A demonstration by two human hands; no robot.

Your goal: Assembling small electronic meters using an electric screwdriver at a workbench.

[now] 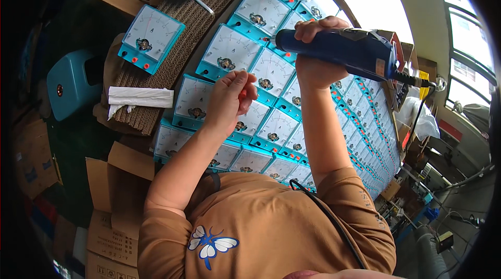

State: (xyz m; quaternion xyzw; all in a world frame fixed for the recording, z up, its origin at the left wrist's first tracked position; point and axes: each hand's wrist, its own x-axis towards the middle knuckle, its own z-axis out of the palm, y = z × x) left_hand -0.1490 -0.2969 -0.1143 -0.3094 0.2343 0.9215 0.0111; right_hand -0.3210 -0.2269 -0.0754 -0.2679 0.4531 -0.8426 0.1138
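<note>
My right hand (pixel 318 68) is wrapped round a dark blue corded electric screwdriver (pixel 336 52), held level over the rows of meters. The tool's tip points left, close to the lower edge of a white-faced ammeter (pixel 234 49) with a teal base; whether it touches cannot be made out. My left hand (pixel 233 96) is closed with thumb and fingers together, above the neighbouring meters. A bit of red shows by its fingers, but what they hold is too small to name. Another ammeter (pixel 151 39) with red and black terminals lies apart on corrugated cardboard (pixel 182 34).
Many more meters (pixel 276 125) stand in tight rows to the right. A folded white cloth or paper (pixel 141 97) lies on the cardboard. At the left are a teal stool (pixel 73 83) and an open carton (pixel 117 206). The screwdriver's black cable (pixel 425 99) hangs at the right.
</note>
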